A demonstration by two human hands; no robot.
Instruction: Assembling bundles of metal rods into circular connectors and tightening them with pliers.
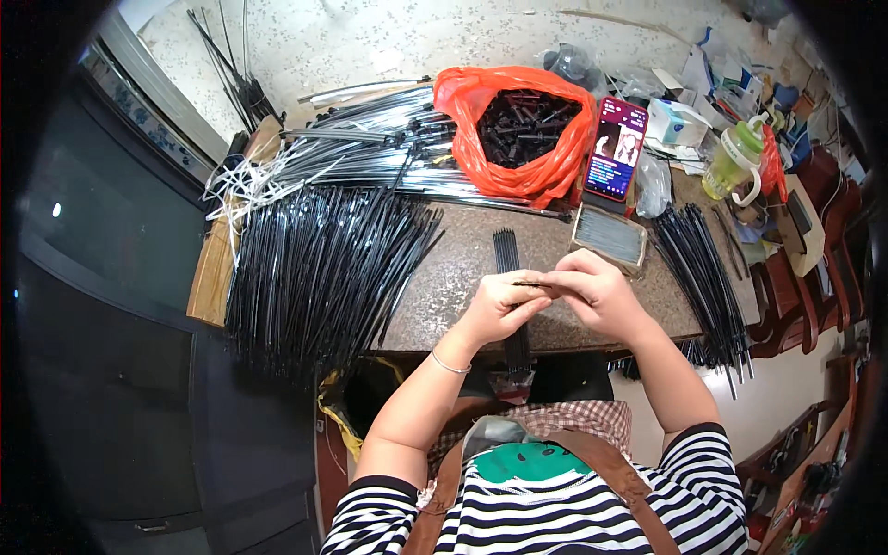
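The scene is seen from a single head-worn fisheye camera, aimed steeply down and forward over the wearer's striped chest. The two forearms are seen entering from the lower edge, with the left hand [499, 307] and right hand [597, 291] caught close, near the middle. The stone surface [453, 277] is spread beyond them, its straight edges bent toward the dark, rounded rim. No second view is given.

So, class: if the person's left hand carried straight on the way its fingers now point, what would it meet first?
The left hand points right, toward the right hand. Their fingertips already meet around a thin dark rod, so it would press into the right hand first, though depth is hard to judge.
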